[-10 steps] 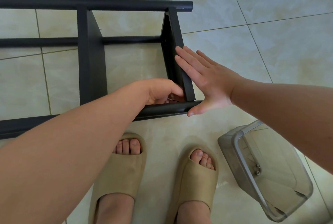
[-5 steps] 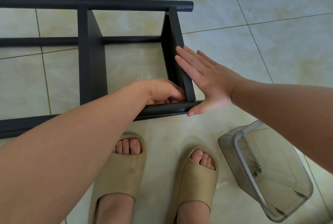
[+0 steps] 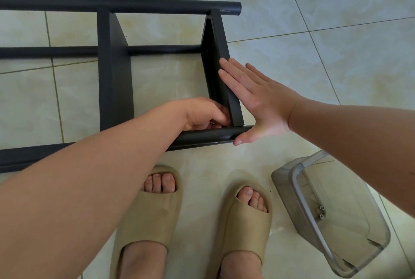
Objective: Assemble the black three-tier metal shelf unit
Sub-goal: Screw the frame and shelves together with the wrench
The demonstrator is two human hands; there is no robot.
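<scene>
The black metal shelf unit [image 3: 114, 72] lies on its side on the tiled floor, its round poles running left to right. The end shelf panel [image 3: 221, 61] stands on edge between the far pole [image 3: 157, 6] and the near pole [image 3: 202, 137]. My right hand [image 3: 258, 101] presses flat with straight fingers against the panel's outer face, thumb at the near pole's end. My left hand [image 3: 202, 113] is curled at the inner corner where panel meets near pole, fingertips pinching something small that I cannot make out.
A clear plastic bin [image 3: 332, 218] lies tilted on the floor at the lower right, with two small screws [image 3: 321, 211] inside. My feet in tan slides [image 3: 155, 211] stand just in front of the near pole.
Hardly anything moved. My left hand's fingers shifted slightly at the corner joint; my right hand stays flat on the panel.
</scene>
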